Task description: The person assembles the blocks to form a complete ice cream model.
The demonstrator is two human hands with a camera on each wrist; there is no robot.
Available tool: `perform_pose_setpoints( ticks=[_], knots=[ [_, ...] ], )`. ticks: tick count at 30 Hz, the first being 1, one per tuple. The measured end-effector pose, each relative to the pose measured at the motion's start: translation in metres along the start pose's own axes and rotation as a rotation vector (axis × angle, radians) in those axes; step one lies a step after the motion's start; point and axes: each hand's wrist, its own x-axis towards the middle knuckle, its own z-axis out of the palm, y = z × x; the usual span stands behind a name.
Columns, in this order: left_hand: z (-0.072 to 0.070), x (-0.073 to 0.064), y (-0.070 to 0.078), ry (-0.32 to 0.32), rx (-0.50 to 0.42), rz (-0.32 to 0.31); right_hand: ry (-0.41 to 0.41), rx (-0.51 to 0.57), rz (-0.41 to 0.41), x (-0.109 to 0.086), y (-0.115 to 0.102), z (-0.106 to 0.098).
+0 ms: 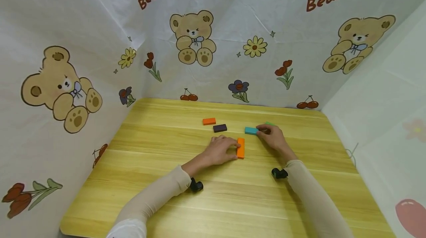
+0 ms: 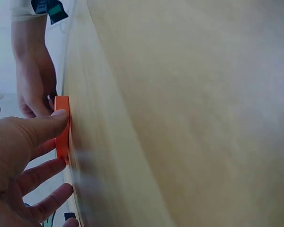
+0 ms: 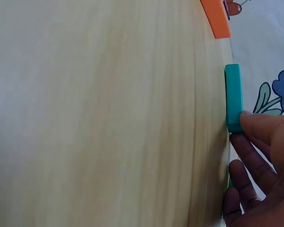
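The left hand (image 1: 219,151) has thumb and fingers clamped on the orange block (image 1: 240,148), which lies just off its fingertips, long side running away from the person. Fingertips alone probably suffice because the block is so slim, and coming from one side leaves most of its top uncovered.

The right hand (image 1: 272,137) pinches the blue block (image 3: 234,97) by its near end; the other end points out past the fingertips toward the left hand. An end grip seemingly keeps that tip free. Whether this block fully rests on the table (image 1: 213,201) I cannot tell.

The green block (image 1: 270,123) sits just beyond the right hand, partly hidden. The dark block (image 1: 220,128) and far orange block (image 1: 209,121) lie beyond the left hand, apparently out of its way.
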Motion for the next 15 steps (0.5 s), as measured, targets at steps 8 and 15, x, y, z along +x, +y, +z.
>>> perform_pose_setpoints(
  ticks=[8, 15],
  knots=[
    [0.005, 0.003, 0.004, 0.013, 0.001, -0.004, -0.018, 0.016, -0.005, 0.008, -0.010, 0.010],
    [0.008, 0.005, 0.002, 0.023, 0.015, -0.024, -0.027, 0.030, -0.028, 0.014, -0.018, 0.021]
  ],
)
